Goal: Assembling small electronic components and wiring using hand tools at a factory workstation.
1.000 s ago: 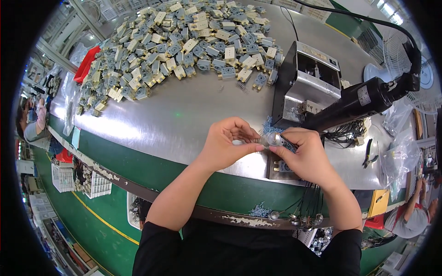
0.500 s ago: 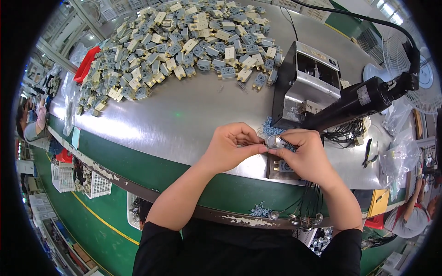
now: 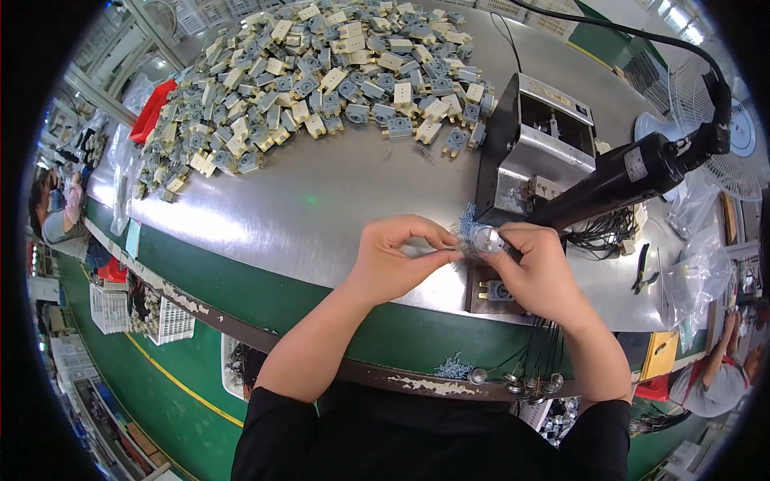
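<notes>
Between the thumb and fingers of my right hand [image 3: 536, 263] is a small round, shiny metal cup [image 3: 488, 239]. My left hand [image 3: 399, 258] is pinched closed just left of the cup, on a thin, greyish wiry piece too small and blurred to name. Both hands hover above the near edge of the metal worktop. Below my right hand sits a dark fixture block with a grey and cream switch-like part [image 3: 496, 290] in it. Beyond my fingertips lies a heap of small blue screws [image 3: 468, 216].
A big pile of grey and cream parts [image 3: 345, 80] covers the far worktop [image 3: 297, 232]. A metal machine [image 3: 537, 144] and a black cylindrical tool [image 3: 626, 176] stand at right, with pliers [image 3: 643, 271] beyond. Wired metal cups [image 3: 529, 385] hang at the front edge.
My hands have drawn slightly apart. The metal cup has moved a little right with my right hand, and the wiry piece now shows at my left fingertips.
</notes>
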Motion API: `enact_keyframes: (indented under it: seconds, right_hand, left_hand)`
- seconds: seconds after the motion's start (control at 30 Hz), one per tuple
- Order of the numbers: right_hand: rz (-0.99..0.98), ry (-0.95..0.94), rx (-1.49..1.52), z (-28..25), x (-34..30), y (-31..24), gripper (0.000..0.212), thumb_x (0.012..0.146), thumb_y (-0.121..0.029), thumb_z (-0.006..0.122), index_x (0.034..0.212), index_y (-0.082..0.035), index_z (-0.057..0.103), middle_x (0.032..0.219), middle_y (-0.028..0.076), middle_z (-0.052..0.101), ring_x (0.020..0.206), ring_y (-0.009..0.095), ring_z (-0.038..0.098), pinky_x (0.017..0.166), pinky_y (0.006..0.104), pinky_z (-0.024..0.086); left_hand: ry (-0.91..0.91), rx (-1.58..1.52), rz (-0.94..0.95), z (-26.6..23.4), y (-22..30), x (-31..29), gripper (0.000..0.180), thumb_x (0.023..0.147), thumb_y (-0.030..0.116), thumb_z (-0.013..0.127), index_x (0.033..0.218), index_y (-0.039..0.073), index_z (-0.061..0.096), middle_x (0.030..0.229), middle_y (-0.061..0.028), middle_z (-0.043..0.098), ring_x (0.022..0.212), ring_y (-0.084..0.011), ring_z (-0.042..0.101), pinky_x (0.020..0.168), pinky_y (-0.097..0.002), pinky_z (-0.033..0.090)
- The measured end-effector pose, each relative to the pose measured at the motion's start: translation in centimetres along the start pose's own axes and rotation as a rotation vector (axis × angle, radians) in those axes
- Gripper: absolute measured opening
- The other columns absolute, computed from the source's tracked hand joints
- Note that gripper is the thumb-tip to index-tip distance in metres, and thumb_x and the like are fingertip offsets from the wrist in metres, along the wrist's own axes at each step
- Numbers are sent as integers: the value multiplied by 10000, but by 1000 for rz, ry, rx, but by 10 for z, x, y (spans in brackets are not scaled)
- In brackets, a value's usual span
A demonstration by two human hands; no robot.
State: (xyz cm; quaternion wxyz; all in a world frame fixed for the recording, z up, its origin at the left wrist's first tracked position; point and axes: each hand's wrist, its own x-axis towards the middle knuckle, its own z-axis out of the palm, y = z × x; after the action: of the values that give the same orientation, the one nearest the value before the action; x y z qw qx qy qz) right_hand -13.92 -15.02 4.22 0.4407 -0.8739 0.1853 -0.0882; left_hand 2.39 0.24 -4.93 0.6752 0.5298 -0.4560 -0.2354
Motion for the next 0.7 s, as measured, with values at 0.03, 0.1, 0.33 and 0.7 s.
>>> enact_keyframes:
  seconds: [0.03,0.1,0.33,0.7]
  right_hand:
    - [23,-1,-31,-1,0,1,134,899,-61,717,871,69,707,750,206,641,668,373,644,633,397,495]
    - [45,-2,-63,-1,0,2,138,898,-67,716,869,67,704,740,204,630,665,381,634,629,400,490]
    - [-66,60,-232,16,2,12,176,868,-133,760,900,39,739,810,194,671,742,406,666,678,445,527]
    - [-149,-184,-74,-21,-13,7,297,798,-191,769,768,78,646,773,164,652,697,260,664,645,321,493]
  left_hand:
    - [0,0,0,-3,-1,1,238,771,-135,841,873,2,675,969,-144,765,947,-193,741,855,-334,607]
    - [-23,174,172,-9,-1,4,246,769,-126,846,921,-6,695,982,-132,764,942,-181,732,857,-321,592]
    - [154,103,-73,-2,1,9,148,909,-54,754,1051,-34,714,951,-91,736,895,-154,712,805,-295,580]
    - [86,-352,-252,-11,0,6,204,1023,44,659,1201,-54,670,1050,-125,736,884,-145,695,773,-290,583]
